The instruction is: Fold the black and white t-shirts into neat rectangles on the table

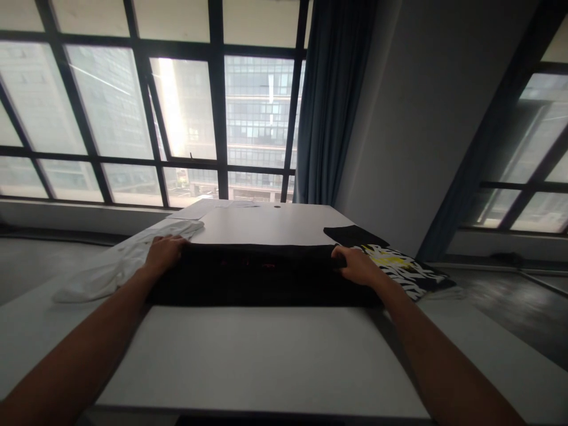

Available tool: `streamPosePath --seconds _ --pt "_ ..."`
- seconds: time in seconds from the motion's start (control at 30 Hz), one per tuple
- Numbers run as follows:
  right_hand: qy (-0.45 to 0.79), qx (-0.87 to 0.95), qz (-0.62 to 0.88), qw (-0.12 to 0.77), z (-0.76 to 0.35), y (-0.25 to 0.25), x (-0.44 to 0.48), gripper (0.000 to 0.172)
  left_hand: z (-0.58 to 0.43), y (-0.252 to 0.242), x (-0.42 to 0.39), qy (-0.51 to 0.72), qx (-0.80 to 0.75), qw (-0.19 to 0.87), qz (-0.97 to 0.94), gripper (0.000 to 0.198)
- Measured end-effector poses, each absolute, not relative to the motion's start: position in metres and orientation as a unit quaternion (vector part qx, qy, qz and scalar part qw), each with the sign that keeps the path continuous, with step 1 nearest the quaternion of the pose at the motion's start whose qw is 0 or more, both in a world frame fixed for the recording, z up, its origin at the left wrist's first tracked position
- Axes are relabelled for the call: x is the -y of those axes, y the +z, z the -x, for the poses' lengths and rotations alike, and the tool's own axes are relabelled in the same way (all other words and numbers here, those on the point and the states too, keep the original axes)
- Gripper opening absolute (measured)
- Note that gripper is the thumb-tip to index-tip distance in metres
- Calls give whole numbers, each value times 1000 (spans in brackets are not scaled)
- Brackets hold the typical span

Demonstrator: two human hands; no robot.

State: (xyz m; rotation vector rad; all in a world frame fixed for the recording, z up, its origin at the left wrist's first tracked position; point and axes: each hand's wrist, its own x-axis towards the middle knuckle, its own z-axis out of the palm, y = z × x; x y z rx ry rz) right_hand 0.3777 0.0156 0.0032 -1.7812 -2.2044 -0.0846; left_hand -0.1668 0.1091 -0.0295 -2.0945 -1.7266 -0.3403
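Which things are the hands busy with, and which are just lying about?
Seem in use:
- Black cloth, with the left hand and right hand at its far corners
- White table underneath

Seem just lying about:
- Crumpled white cloth, beside the left hand
- Dark cloth with white-and-yellow print, beside the right

We have a black cloth [261, 281] drawn out into a wide, low band across the white tabletop [266, 361], its long sides running left to right. Its far edge is nearly straight, held near one end by our left hand [166, 255] and near the other by our right hand [354, 265]. Small reddish marks, too dim for us to read, sit near its middle.
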Motion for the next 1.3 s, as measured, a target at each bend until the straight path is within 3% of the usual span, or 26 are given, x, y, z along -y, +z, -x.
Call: streamPosePath --seconds 0.13,0.23,0.33,0.5,0.6,0.7,0.83,0.97,1.13,1.3 --pt "128 777 616 40 -381 7 -7 47 160 -33 -110 -94 639 175 743 39" --pt "107 785 601 108 -371 1 -10 47 138 -45 -113 -144 594 139 779 41" --pt "46 785 596 161 -351 -19 -20 52 114 -63 -117 -135 550 50 822 59" --pt "113 763 637 19 -339 -53 -33 74 107 -84 -122 -18 587 -44 808 70" --pt "100 779 616 62 -362 -51 -38 68 110 -85 -123 -6 586 -51 809 70" --pt "23 700 708 86 -397 -45 -44 64 111 -82 -123 -1 585 -51 809 69" --pt "2 606 794 43 -433 -52 -52 69 121 -78 -125 -12 597 -13 802 72" --pt "21 580 812 65 -440 -61 -59 80 148 -76 -128 -49 640 65 764 65" --pt "44 569 817 84 -432 -65 -67 84 166 -77 -130 14 680 23 733 63" --pt "11 613 776 150 -426 -70 -86 74 168 -62 -141 16 646 -23 763 66"
